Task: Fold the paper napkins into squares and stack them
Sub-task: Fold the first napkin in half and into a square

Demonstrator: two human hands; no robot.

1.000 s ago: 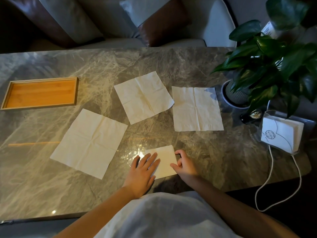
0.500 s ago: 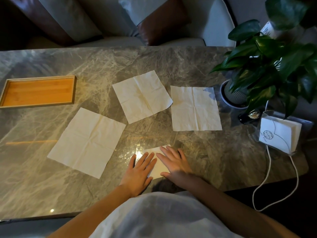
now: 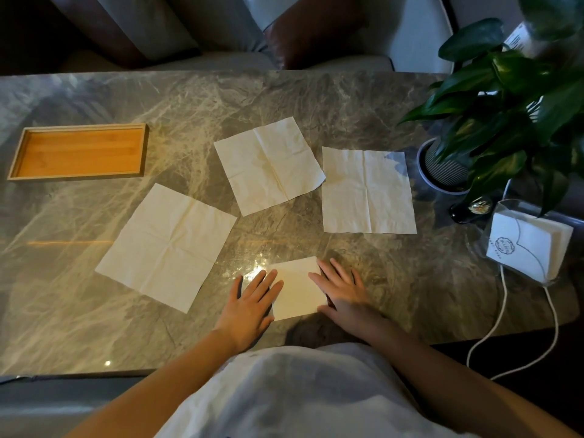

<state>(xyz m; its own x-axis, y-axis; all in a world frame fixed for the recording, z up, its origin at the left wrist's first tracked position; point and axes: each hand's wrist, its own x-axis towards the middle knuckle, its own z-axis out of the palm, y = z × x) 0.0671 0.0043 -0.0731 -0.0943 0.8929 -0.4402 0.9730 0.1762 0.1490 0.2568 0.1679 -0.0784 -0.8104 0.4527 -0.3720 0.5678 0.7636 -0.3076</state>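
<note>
near edge of desk [image 3: 316, 99], right in front of the torso: one folded napkin [image 3: 298, 287], a small, near-square piece with no marked long axis, turned slightly clockwise. it lies between the two hands, flat on the stone.

left hand [image 3: 249, 306]: palm down, fingers straight and spread, tips over the napkin's left edge. right hand [image 3: 343, 294]: palm down, fingers straight, lying over the right edge. neither hand curls round anything; both look to be pressing the fold flat. the hands are apart, with bare napkin showing between them.

judgement: this square looks finished or nearly so, with no stack begun. the next move turns on which open sheet to take.

- left unfolded napkin [image 3: 167, 245]: forward and left, near the left hand, sitting diamond-wise.
- right unfolded napkin [image 3: 368, 191]: straight ahead of the right hand, squared to the desk edge.
- middle unfolded napkin [image 3: 268, 165]: farthest of the three, tilted, its corner nearly meeting the right sheet.

all three lie flat, showing cross creases.

containers:
- clear napkin holder [image 3: 527, 248], right side, well apart from the right hand; holds a pack of white napkins. a white cable [image 3: 502, 314] runs past it off the desk.
- wooden tray [image 3: 79, 151], far left, long axis along the desk; only its bare wooden floor shows.
- potted plant [image 3: 505, 105], far right, leaves overhanging the holder.
</note>
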